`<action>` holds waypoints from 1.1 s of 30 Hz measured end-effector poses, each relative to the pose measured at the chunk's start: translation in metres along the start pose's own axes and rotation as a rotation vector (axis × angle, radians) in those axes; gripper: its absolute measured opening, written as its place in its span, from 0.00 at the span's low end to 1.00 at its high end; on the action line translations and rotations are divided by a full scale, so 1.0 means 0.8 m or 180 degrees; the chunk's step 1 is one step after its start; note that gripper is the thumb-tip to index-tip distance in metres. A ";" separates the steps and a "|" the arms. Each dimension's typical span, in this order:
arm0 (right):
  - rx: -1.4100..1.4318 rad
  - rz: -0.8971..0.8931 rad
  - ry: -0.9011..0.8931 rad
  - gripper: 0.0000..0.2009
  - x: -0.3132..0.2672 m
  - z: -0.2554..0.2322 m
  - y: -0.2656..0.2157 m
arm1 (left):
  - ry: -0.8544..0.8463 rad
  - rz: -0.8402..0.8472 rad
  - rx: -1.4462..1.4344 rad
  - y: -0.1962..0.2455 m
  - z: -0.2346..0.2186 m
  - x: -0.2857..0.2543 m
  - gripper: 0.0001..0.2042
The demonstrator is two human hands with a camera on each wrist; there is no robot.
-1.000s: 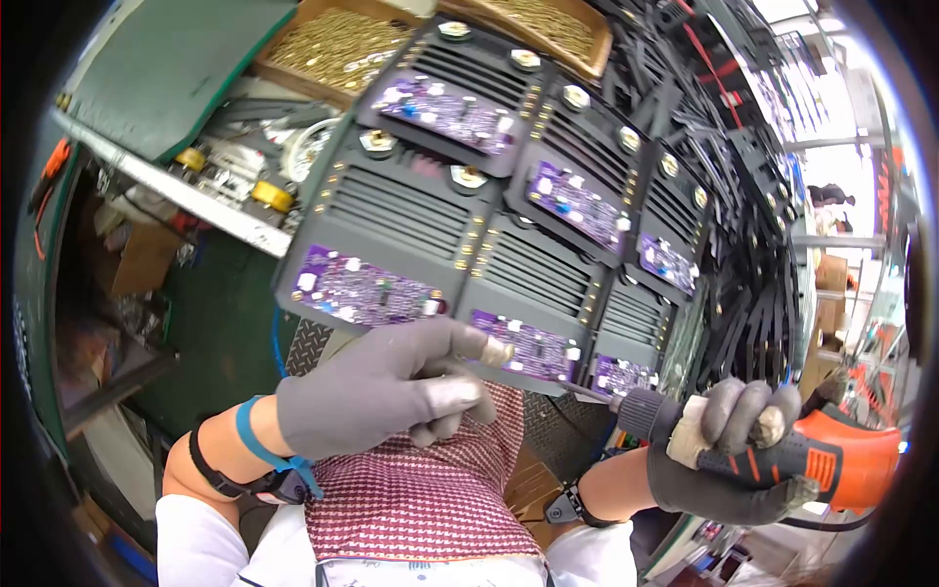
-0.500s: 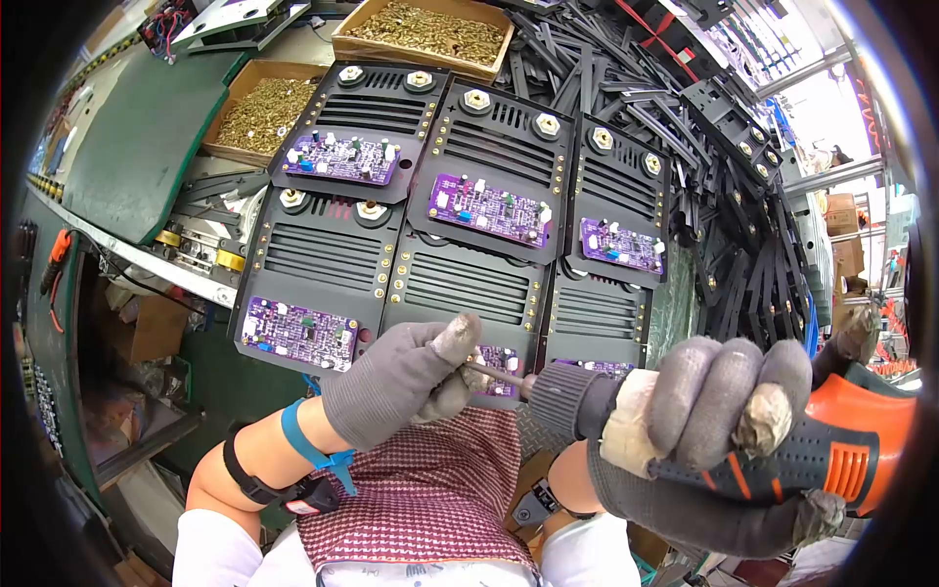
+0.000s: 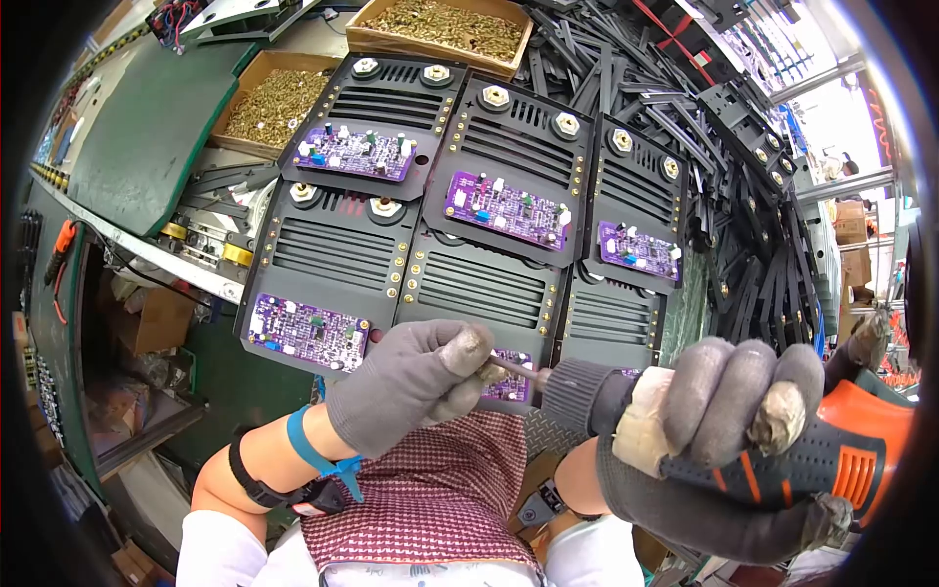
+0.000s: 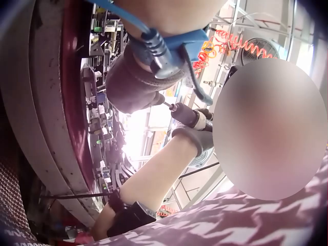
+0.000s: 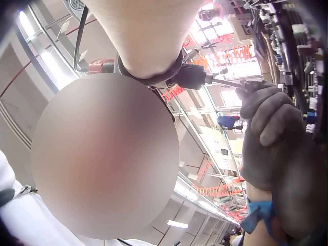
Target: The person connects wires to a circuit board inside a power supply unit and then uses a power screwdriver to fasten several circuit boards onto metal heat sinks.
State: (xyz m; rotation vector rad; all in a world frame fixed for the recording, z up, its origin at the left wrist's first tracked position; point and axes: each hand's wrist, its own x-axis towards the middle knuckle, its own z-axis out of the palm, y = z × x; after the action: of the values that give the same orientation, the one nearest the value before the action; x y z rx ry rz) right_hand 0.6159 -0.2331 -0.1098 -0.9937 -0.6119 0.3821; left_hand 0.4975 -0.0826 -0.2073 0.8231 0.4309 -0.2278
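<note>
My gloved right hand (image 3: 722, 416) grips an orange and black electric screwdriver (image 3: 866, 426), held level with its nose toward the left. With thumb and fingers, my gloved left hand (image 3: 403, 383) pinches the tip end of the screwdriver bit (image 3: 518, 369); the fingertips hide whatever is at that tip. In the right wrist view the bit (image 5: 224, 82) runs straight into the left fingers. Beyond the hands lie several overlapping black slotted panels (image 3: 328, 259), each showing a purple circuit board (image 3: 311, 333) or part of one. The hands and screwdriver partly cover the front boards.
Two wooden trays of small brass parts, one (image 3: 440, 44) at the back and one (image 3: 279, 103) behind the left panels, stand on the bench. A heap of black metal strips (image 3: 626, 98) fills the back right. A green mat (image 3: 147, 147) lies at left.
My left hand, earlier pointing over the panels apart from the screwdriver, has come to the bit and pinches it. The right hand has brought the screwdriver up and left. The head view has shifted.
</note>
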 end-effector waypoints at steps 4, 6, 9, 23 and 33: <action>-0.0132 -0.0012 0.0180 0.17 -0.012 -0.012 -0.009 | 0.0066 0.0025 -0.0133 -0.004 -0.003 0.003 0.25; -0.0192 -0.0019 0.0276 0.18 -0.009 -0.009 -0.005 | 0.0109 0.0023 -0.0137 -0.006 -0.005 0.005 0.24; -0.0304 -0.0027 0.0439 0.19 -0.018 -0.016 -0.010 | 0.0025 0.0017 -0.0141 -0.008 -0.008 0.005 0.23; 0.0507 -0.0727 -0.0981 0.23 0.021 -0.007 0.026 | -0.0074 -0.0232 -0.0352 -0.003 0.002 0.001 0.26; 0.0229 -0.0136 -0.0923 0.12 0.008 0.009 0.017 | -0.0050 -0.0526 -0.0424 0.006 0.012 0.000 0.26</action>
State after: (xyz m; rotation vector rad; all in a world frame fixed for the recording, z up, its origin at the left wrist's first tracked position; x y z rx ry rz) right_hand 0.6161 -0.2181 -0.1170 -0.8612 -0.8736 0.5118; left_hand 0.5020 -0.0865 -0.1988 0.6551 0.4946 -0.3548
